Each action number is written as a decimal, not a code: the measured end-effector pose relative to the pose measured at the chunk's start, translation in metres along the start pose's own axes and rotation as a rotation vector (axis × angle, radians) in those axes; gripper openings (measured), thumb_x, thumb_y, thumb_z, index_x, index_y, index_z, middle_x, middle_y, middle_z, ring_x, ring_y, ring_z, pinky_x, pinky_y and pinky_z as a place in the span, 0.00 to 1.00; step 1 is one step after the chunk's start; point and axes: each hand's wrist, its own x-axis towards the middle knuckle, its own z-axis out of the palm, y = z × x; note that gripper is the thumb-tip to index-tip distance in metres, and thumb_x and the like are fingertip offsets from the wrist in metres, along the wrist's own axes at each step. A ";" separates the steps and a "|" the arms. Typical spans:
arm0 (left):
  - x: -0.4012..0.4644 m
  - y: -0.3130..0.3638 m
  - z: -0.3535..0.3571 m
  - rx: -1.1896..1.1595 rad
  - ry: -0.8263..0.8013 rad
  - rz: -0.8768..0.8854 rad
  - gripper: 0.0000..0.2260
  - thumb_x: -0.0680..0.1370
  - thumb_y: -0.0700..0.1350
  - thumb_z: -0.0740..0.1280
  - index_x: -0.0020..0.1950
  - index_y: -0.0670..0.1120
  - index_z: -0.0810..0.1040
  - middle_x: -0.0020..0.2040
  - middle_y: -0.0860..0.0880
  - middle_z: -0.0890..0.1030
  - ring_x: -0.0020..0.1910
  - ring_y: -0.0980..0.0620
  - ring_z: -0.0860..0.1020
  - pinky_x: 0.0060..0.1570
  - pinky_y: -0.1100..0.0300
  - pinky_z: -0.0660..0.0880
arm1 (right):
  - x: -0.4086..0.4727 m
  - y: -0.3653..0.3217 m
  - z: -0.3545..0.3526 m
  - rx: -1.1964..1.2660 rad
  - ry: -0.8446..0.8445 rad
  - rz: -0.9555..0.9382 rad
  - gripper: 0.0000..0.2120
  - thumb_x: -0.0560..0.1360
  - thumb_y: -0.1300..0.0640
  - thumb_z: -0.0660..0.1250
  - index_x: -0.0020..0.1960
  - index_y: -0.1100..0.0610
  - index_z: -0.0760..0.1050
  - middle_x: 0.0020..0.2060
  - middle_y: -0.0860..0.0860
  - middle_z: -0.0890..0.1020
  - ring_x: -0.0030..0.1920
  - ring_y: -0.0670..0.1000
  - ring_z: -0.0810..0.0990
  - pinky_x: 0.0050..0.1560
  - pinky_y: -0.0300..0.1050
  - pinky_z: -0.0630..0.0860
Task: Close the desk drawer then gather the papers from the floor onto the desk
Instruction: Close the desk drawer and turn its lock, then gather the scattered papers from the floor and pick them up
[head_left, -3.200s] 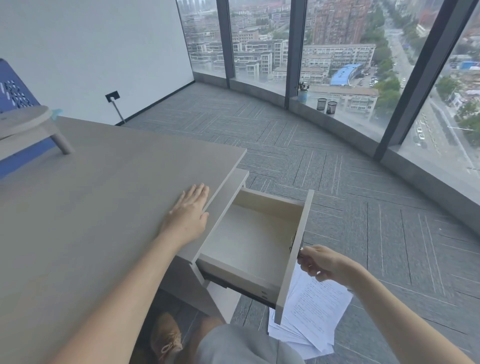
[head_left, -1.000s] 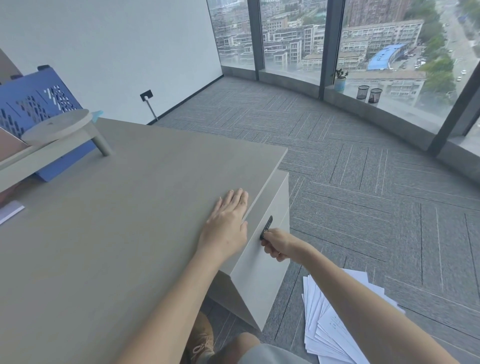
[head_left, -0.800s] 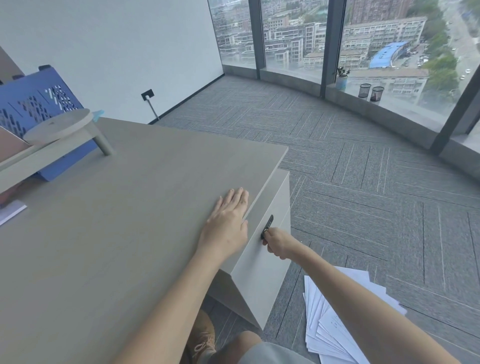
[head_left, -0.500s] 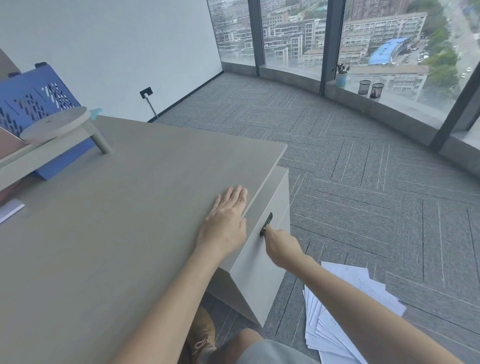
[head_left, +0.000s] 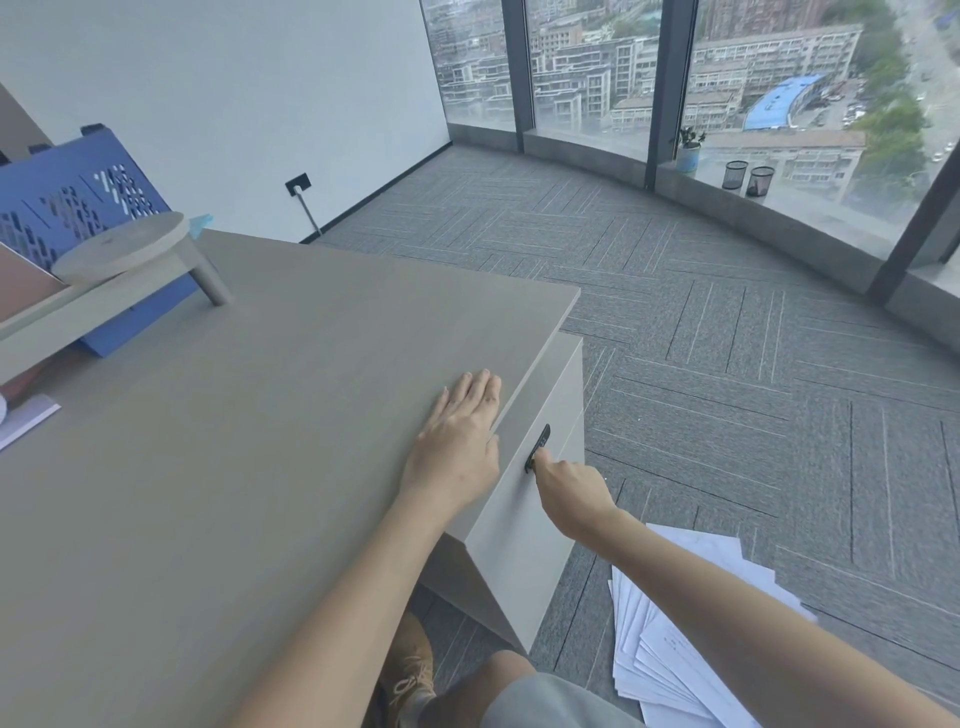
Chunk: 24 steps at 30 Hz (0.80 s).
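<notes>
The drawer (head_left: 519, 530) of the pale wooden desk (head_left: 260, 415) is pushed in flush under the desktop. My right hand (head_left: 571, 491) is at the drawer front with curled fingers, their tips on the lower end of the small black handle (head_left: 541, 439). My left hand (head_left: 457, 447) lies flat, fingers together, on the desktop near its right edge, holding nothing. A fanned pile of white printed papers (head_left: 675, 649) lies on the grey carpet to the right of the drawer unit, partly hidden by my right forearm.
A wooden riser with a round disc (head_left: 119, 249) and a blue perforated organiser (head_left: 67, 208) stand at the desk's back left. A sheet (head_left: 21, 421) lies at its left edge. My shoe (head_left: 410, 670) is under the desk. A plant pot (head_left: 688, 153) and two mesh cups (head_left: 748, 176) sit on the window sill.
The drawer went from pulled out to fully pushed in by my right hand. Over the last second that hand slid slightly down the handle; my left hand stayed flat on the desk.
</notes>
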 end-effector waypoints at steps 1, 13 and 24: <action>0.000 0.000 0.000 0.000 -0.004 -0.002 0.30 0.81 0.40 0.57 0.81 0.45 0.50 0.83 0.48 0.52 0.81 0.50 0.48 0.80 0.53 0.45 | 0.000 -0.001 -0.001 0.020 -0.009 0.010 0.13 0.78 0.67 0.53 0.60 0.60 0.68 0.49 0.59 0.85 0.49 0.63 0.85 0.38 0.49 0.66; -0.009 0.009 -0.017 -0.305 0.008 -0.161 0.27 0.79 0.42 0.62 0.78 0.47 0.64 0.80 0.52 0.61 0.81 0.53 0.54 0.78 0.59 0.49 | -0.022 -0.004 -0.042 0.268 -0.171 0.169 0.16 0.81 0.54 0.56 0.64 0.61 0.68 0.63 0.60 0.76 0.64 0.62 0.76 0.59 0.54 0.73; -0.048 0.081 -0.025 -0.702 0.159 -0.292 0.14 0.79 0.38 0.64 0.63 0.45 0.81 0.62 0.49 0.83 0.58 0.50 0.80 0.54 0.62 0.71 | -0.124 0.043 -0.119 0.315 -0.005 0.209 0.23 0.80 0.51 0.59 0.73 0.56 0.68 0.65 0.57 0.77 0.66 0.60 0.74 0.64 0.54 0.73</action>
